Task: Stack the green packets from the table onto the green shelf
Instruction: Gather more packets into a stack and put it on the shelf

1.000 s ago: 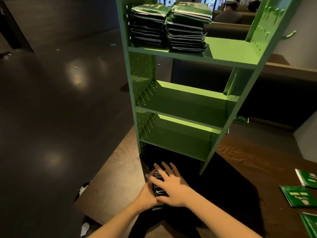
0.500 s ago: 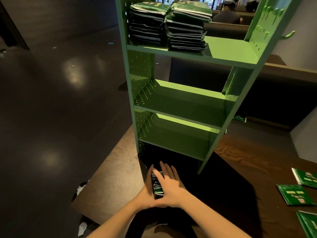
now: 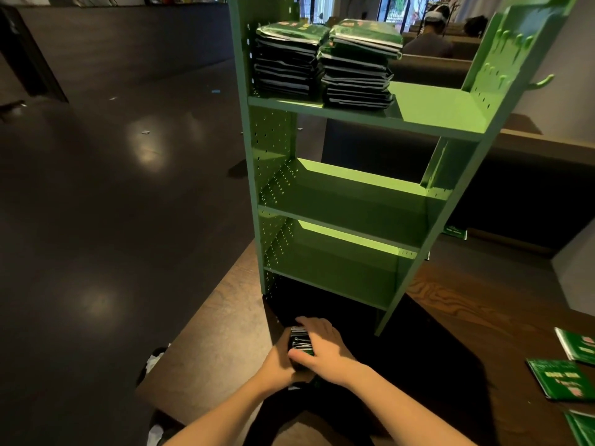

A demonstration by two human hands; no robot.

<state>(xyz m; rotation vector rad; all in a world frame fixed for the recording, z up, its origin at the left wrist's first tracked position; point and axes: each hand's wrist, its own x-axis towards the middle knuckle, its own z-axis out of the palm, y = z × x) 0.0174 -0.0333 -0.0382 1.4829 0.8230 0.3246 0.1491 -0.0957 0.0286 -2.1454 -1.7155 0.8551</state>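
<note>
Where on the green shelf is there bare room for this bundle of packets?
Top shelf: crowded, left stack and right stack fill it up to a bare patch bordered by the right side panel. Middle shelf and bottom shelf: bare from side panel to side panel, roomiest for the bundle your left hand and right hand grip.

Floor (image 3: pixel 112 220): dark, polished, with soft reflected light patches (image 3: pixel 145 146) and small scraps of litter.
Counter (image 3: pixel 450 300): dark brown wood grain, lower right.
Wall (image 3: pixel 576 75): pale, far right.
Bench backs (image 3: pixel 428 70): brown, rear, one person (image 3: pixel 429 43) seated.
Windows (image 3: pixel 396 11): daylit, possibly greenery outside.
</note>
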